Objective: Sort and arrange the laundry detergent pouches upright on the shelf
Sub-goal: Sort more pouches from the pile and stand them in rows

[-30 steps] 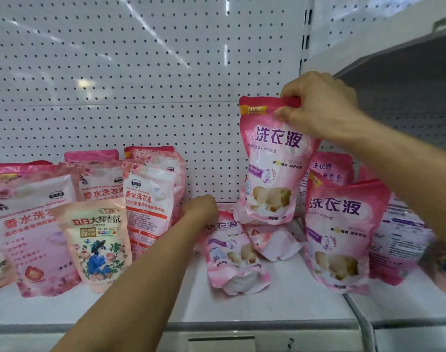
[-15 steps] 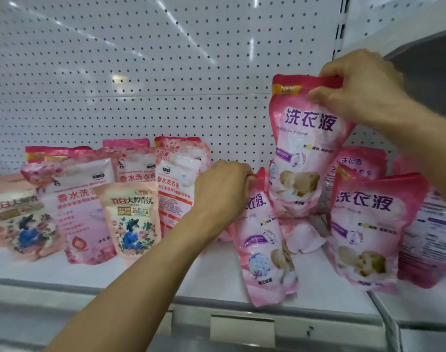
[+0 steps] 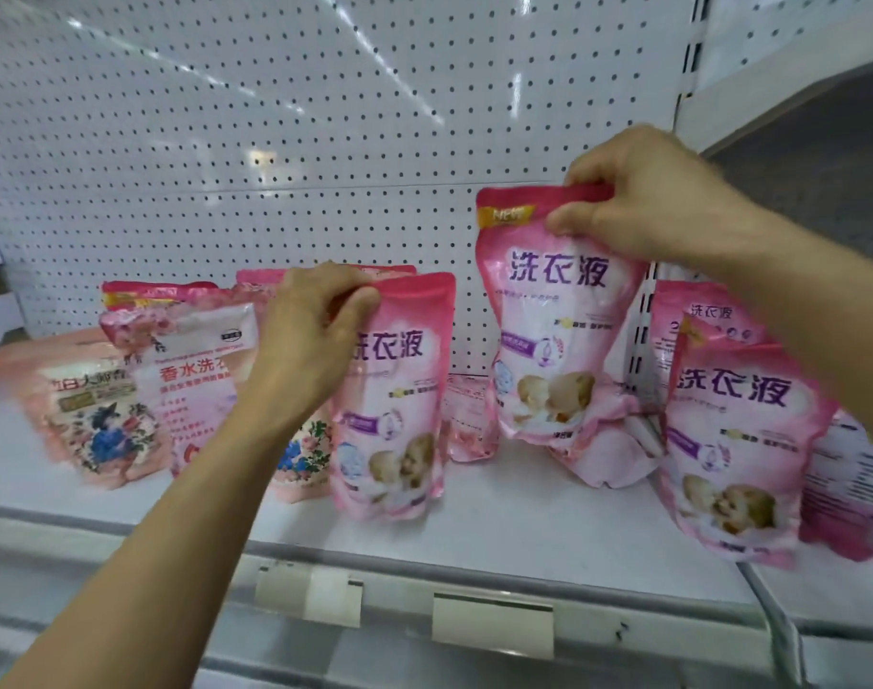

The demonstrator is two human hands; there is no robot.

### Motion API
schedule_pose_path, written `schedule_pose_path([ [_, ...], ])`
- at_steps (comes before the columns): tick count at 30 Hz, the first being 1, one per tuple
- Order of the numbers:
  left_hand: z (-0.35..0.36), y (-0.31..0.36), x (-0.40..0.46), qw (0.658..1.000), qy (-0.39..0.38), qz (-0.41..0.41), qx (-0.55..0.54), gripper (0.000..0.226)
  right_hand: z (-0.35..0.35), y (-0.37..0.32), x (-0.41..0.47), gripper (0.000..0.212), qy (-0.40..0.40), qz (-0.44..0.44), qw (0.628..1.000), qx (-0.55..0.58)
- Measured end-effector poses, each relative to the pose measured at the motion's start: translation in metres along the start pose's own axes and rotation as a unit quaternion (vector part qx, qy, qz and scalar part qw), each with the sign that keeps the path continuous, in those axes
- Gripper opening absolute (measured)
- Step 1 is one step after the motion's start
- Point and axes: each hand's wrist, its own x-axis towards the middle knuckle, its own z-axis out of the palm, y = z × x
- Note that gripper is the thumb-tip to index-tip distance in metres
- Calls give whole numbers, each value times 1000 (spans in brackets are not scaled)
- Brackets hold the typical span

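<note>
Pouches are pinched by their top seals, so each can be hung and stood straight: the left grip (image 3: 320, 315) steadies one pouch (image 3: 392, 405) upright on the shelf (image 3: 523, 529); right of it, the right grip (image 3: 638, 206) pinches a raised pouch (image 3: 548, 330) above a crumpled pouch (image 3: 608, 455).

White pegboard (image 3: 325, 116) forms the back wall. Two blank label holders (image 3: 493, 624) sit on the front rail (image 3: 126, 554) — the left one (image 3: 307, 594) blurred.
</note>
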Motion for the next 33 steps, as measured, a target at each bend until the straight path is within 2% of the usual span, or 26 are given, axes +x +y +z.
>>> schedule_pose_path([
  [3,-2,-23,-11,999,9,-10,31,16,27,-4,-3,21,-33,-8,999,4],
  [8,-9,-45,-21,997,54,-43,17,14,69,-3,-16,24,-102,-21,994,-17],
  [15,-12,-45,-19,993,24,-63,98,16,74,-7,-19,23,-141,-18,990,3],
  [20,-7,-34,-30,983,61,-6,172,26,73,-5,-23,23,-148,-27,989,-5],
  [24,-3,-27,-34,968,75,87,225,39,64,3,-27,41,-129,-16,992,6],
  [28,6,-20,-36,958,67,142,241,44,43,15,-32,22,-126,0,992,-17],
  [33,15,-15,-41,960,65,124,242,45,30,31,-47,18,-136,19,989,-59],
])
